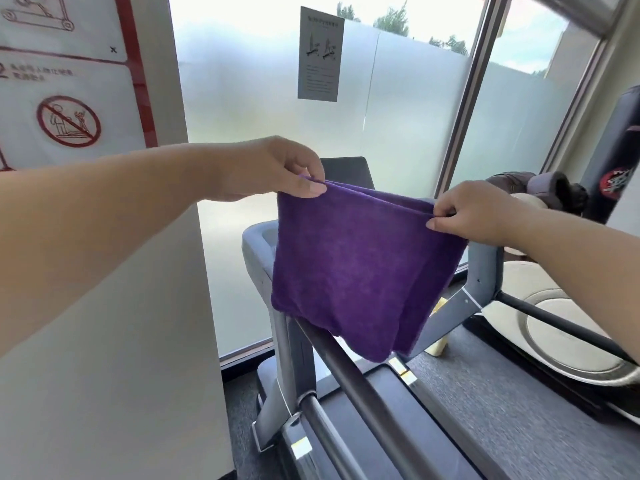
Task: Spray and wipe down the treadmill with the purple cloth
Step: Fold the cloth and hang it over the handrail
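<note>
Above the grey treadmill [346, 393], the folded purple terry cloth [360, 268] hangs doubled; left hand [266, 168] and right hand [474, 213] each pinch a top corner; keeping edges aligned should give a firm wiping pad.

purple cloth [363, 265]: soft matt terry | treadmill [287, 344]: smooth grey metal | window [249, 109]: frosted glass

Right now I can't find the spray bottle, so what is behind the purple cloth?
Behind the purple cloth, pinched by both hands, show the treadmill console's edges and dark screen. The console's middle is covered, so no bottle can be confirmed.
</note>
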